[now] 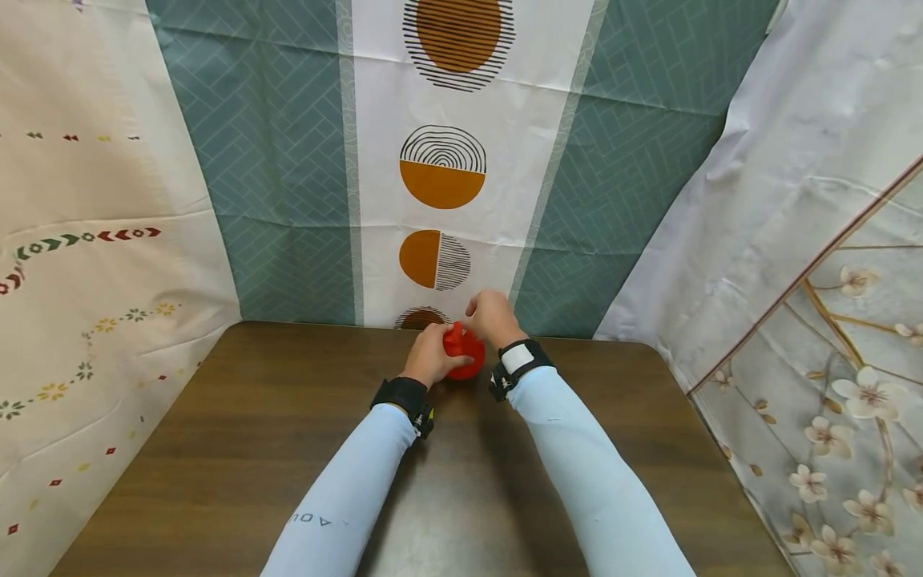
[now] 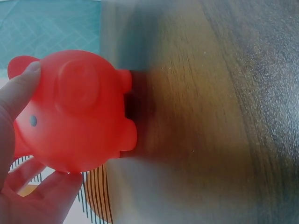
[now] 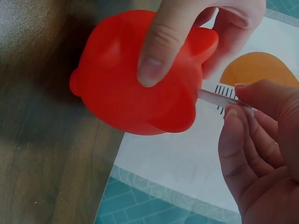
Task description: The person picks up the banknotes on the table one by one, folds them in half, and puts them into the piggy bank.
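A red piggy bank [image 1: 472,353] stands on its feet at the far edge of the table. My left hand [image 1: 429,357] grips it from the left side; in the left wrist view its thumb presses near one ear and the fingers lie along the opposite side. In the right wrist view, my right hand [image 3: 266,135] pinches a thin, flat, pale strip [image 3: 211,97] between thumb and fingers. The strip's other end meets the top of the bank behind the ears. Whether it enters a slot is hidden by the bank's curve.
The brown wooden table [image 1: 288,449] spreads out in front of the hands. A patterned cloth [image 1: 288,160] hangs right behind the bank, at the table's back edge. Floral cloth [image 1: 829,449] hangs to the right and embroidered pale cloth [image 1: 86,320] to the left.
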{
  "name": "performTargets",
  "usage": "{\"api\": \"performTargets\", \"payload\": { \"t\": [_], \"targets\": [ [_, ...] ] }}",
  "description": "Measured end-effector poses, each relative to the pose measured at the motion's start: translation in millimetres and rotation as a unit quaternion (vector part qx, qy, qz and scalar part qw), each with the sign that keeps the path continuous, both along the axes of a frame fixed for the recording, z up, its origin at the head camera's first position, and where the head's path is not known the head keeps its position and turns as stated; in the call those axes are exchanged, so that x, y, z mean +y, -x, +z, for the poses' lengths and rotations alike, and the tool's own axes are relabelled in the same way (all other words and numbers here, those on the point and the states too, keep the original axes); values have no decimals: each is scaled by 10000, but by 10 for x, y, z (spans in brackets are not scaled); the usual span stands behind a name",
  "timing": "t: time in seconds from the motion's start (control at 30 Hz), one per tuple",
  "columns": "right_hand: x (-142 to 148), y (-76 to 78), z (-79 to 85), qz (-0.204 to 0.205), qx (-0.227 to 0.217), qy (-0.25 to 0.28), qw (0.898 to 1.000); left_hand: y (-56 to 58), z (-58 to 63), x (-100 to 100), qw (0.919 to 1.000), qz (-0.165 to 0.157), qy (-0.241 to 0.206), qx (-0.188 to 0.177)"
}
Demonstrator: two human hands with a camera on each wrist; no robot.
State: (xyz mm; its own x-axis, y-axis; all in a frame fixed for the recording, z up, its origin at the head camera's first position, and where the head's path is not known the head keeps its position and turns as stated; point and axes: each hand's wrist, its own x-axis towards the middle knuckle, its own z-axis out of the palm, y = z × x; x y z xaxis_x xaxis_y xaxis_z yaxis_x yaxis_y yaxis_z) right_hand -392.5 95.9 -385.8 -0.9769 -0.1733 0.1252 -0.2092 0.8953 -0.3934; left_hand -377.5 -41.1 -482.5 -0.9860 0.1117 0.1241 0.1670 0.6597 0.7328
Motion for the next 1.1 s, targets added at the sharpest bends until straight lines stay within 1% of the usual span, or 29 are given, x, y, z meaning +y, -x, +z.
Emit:
{"api": "performTargets", "payload": {
  "t": [0.17,0.33,0.53,0.67,0.77,0.87,0.93,1.0,1.1],
  "targets": [
    [-19,41,-72,102,126,178,9997,-14,14,-28,10000,9,-5,83],
    [0,85,-181,204,296,140,9993,-39,12,-26,9999,-26,32,127],
    [75,100,-287,496,162,-27,9986,-41,23,29,9996,-121,15,255],
    [121,93,-325,484,74,-116,9987,-32,28,59,9991,-244,-14,333],
    [142,88,-354,444,-2,-62,9990,-39,33,66,9990,-291,-50,323],
    [156,84,-388,492,29,73,9988,-52,34,59,9991,-278,-102,302],
    [173,75,-417,532,150,159,9983,-60,33,56,9991,-270,-126,293],
    [199,62,-463,636,389,105,9972,-65,28,57,9990,-272,-141,319],
    [238,30,-546,903,829,-288,9920,-62,20,55,9990,-265,-54,368]
  ]
}}
